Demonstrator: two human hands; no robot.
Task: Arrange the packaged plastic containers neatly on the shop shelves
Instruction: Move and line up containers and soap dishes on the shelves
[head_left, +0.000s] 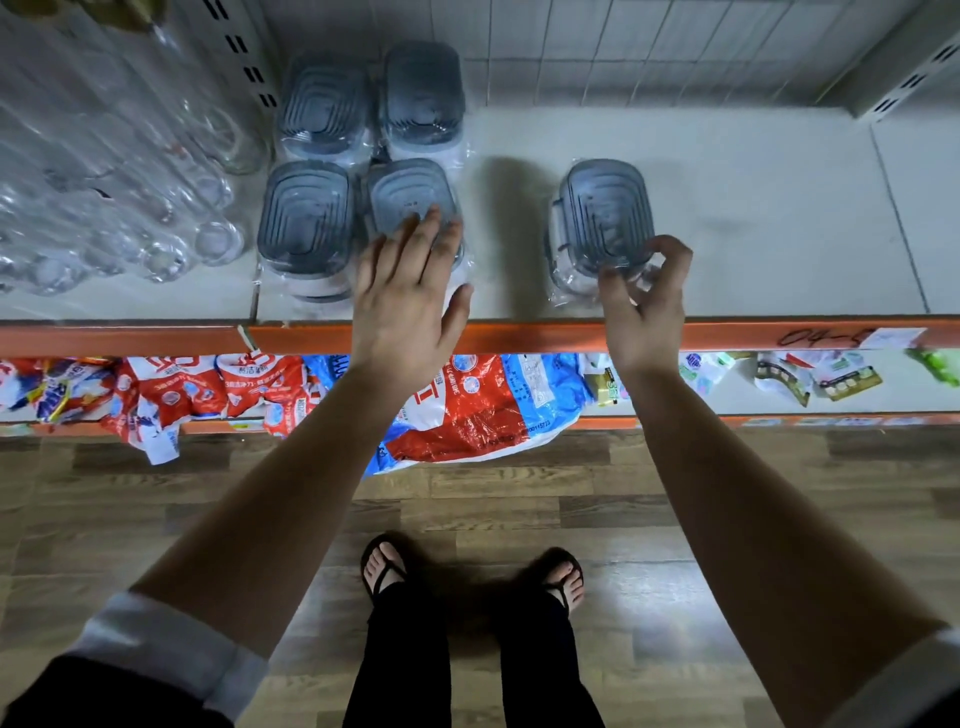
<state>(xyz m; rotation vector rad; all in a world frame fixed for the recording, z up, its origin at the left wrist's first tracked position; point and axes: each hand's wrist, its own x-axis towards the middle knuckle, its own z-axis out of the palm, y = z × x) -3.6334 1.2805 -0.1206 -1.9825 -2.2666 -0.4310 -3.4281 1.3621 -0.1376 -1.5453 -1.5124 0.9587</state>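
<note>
My right hand (647, 301) pinched the near wrapper edge of the lone container pack (602, 218), which stood on the shelf (753, 234) apart from the grouped packs (306, 218). My left hand (410, 291) lay flat, fingers straight, on the front-right pack (410, 192). I judged it best to slide the loner left, square and flush. Each wrap seemed to hold nested grey-lidded tubs.

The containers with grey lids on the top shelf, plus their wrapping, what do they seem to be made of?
The lone container: likely rigid plastic; a smoky, translucent grey lid with moulded stepped ridges over a clear body. Its wrapping: thin clear plastic film, glossy, judging by crinkles and highlights at the loose edge. The four grouped containers look the same.
</note>
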